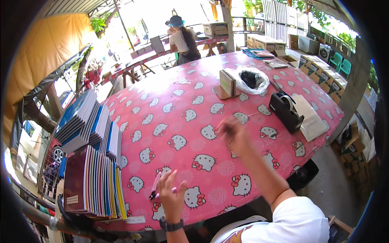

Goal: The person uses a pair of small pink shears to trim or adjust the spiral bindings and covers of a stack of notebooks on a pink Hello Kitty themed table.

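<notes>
My left hand (172, 195), a dark watch (172, 225) on its wrist, is over the near part of the table with its fingers apart. Right beside and partly under its fingers lies a pink-handled tool with a dark tip (154, 187), which looks like scissors. My right hand (237, 137) is raised over the middle of the table. Its fingers are smeared by motion, so whether they hold anything does not show. A black tape dispenser (286, 111) with a roll of clear tape stands to the right of it.
Stacked notebooks (95, 182) and blue-covered books (81, 121) fill the left edge. Beyond my right hand are an upright wooden holder (227, 84) and a white plastic bag (260, 86). Pale flat sheets (310, 118) lie by the dispenser. Another person (182, 42) sits at the far table.
</notes>
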Action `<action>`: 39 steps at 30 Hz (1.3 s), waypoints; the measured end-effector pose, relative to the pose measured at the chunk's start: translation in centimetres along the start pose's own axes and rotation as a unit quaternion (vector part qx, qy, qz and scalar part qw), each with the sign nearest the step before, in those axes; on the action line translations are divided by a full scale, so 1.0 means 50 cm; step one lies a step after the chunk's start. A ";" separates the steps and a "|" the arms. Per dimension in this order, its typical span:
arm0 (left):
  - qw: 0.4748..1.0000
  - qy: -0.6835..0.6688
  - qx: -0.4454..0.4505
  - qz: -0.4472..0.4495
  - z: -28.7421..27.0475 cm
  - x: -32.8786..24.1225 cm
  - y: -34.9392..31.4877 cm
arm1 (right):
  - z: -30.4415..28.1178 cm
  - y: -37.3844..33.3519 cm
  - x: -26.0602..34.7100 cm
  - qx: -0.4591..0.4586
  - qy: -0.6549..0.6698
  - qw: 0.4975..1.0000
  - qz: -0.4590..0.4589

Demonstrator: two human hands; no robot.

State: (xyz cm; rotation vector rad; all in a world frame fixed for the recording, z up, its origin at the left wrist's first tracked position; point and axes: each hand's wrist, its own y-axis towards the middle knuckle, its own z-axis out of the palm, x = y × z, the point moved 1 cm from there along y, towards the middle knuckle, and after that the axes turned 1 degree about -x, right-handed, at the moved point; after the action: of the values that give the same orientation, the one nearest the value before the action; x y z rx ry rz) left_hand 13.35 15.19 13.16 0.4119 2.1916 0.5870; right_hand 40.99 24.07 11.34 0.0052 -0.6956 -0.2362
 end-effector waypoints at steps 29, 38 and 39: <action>0.907 0.192 -0.331 -0.173 -0.420 0.176 -0.212 | 0.154 -0.048 -0.346 0.502 -0.747 0.433 -0.054; 0.916 0.283 -0.284 0.036 -0.509 0.168 -0.038 | 0.253 -0.031 -0.423 0.608 -0.604 0.483 -0.179; 0.909 0.321 -0.262 0.045 -0.515 0.178 -0.029 | 0.238 -0.028 -0.439 0.570 -0.571 0.587 -0.069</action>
State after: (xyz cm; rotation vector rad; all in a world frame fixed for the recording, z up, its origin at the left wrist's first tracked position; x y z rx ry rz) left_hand -12.40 11.17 21.27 0.0192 2.4861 1.4878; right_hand 16.87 28.34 6.46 1.2750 -2.0734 0.1572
